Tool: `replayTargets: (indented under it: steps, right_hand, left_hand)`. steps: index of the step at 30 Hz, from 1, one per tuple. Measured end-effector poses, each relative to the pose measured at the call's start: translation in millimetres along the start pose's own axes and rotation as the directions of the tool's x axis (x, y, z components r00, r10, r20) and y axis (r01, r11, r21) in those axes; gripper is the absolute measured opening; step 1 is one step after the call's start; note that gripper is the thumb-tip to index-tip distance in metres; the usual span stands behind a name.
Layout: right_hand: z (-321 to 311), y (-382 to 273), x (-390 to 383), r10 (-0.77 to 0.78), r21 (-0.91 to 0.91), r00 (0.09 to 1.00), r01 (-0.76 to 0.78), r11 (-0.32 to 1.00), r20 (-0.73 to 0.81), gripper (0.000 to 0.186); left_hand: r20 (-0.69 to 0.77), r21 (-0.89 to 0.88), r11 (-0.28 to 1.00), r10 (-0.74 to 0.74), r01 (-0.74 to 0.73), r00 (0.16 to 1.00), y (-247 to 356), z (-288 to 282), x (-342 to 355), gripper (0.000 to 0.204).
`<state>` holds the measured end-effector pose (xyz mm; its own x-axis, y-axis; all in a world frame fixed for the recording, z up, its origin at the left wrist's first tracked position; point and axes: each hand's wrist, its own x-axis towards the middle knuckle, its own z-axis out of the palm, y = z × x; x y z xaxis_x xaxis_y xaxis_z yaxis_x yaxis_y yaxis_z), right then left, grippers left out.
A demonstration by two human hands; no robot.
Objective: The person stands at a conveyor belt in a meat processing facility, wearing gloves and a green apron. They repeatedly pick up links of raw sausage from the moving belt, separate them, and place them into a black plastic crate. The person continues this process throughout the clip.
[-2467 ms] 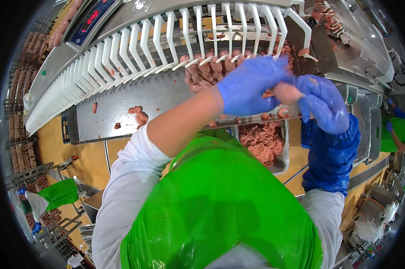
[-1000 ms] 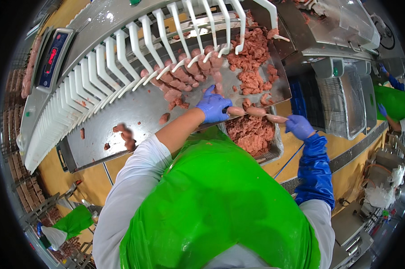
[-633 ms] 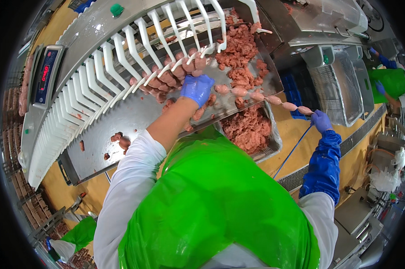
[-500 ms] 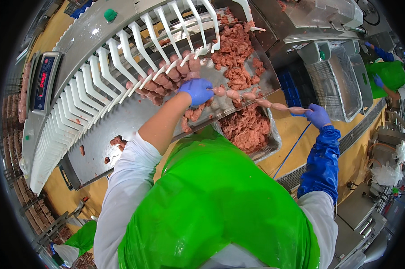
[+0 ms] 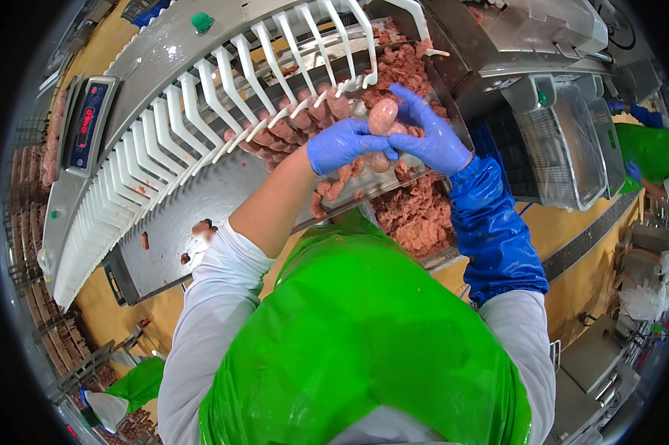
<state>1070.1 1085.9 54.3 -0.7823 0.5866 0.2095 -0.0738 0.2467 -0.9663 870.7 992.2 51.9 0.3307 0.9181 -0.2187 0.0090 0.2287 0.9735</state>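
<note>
A short bunch of pale pink sausage links point(image 5: 382, 117) is gathered between my two gloved hands above the metal tray point(image 5: 156, 248). My left hand point(image 5: 343, 145) pinches the links from the left, its fingertips at the joint between them. Against them from the right lies my right hand point(image 5: 431, 132), its thumb side meeting the left fingertips while some fingers reach upward past the links. Behind my left hand, more linked sausages point(image 5: 279, 133) hang on the white prongs point(image 5: 175, 122) of a rack. Part of the held string is hidden by my fingers.
Ground meat point(image 5: 401, 70) is heaped at the tray's far right; a lined crate point(image 5: 416, 219) of meat stands below its near edge. A scale point(image 5: 90, 126) sits at left. Clear-lined bins point(image 5: 564, 148) stand at right, with a co-worker in a green apron point(image 5: 649, 152) beyond.
My right hand has come in from the far right to meet my left. The sausage string, stretched out before, is now bunched between both hands. The view has shifted slightly.
</note>
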Motion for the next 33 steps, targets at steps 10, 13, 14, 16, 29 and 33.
replayTargets:
  steps: [10,13,14,16,29,33]
  right_hand:
    - [-13.1,-14.9,10.8,0.338,0.005,0.891,-0.356,0.934,0.304,0.049]
    - [-10.9,-20.9,11.1,0.348,0.126,0.903,-0.388,0.913,0.253,0.05]
    - [-8.6,-24.5,10.6,0.369,0.179,0.902,-0.411,0.894,0.225,0.05]
    - [-8.2,-23.3,10.3,0.363,0.151,0.903,-0.402,0.903,0.231,0.051]
    - [-5.4,-18.2,7.2,0.312,0.079,0.925,-0.335,0.939,0.214,0.047]
    - [-7.6,-22.2,1.5,0.359,0.098,0.9,-0.392,0.915,0.247,0.052]
  left_hand:
    - [0.151,0.529,0.816,-0.36,0.232,0.921,36.5,-2.1,-9.6,0.036]
    - [-0.008,-0.026,0.995,-0.092,0.092,0.996,10.9,-11.7,-21.9,0.04]
    - [-0.08,-0.069,0.986,-0.16,0.155,0.984,6.0,-13.9,-19.0,0.04]
    - [-0.208,-0.168,0.949,-0.3,0.269,0.931,3.9,-17.6,-7.9,0.04]
    - [-0.027,0.152,0.928,-0.34,0.34,0.94,-15.4,-2.9,2.1,0.038]
    - [0.033,-0.437,0.88,0.221,-0.185,0.975,-8.4,-0.8,-25.3,0.04]
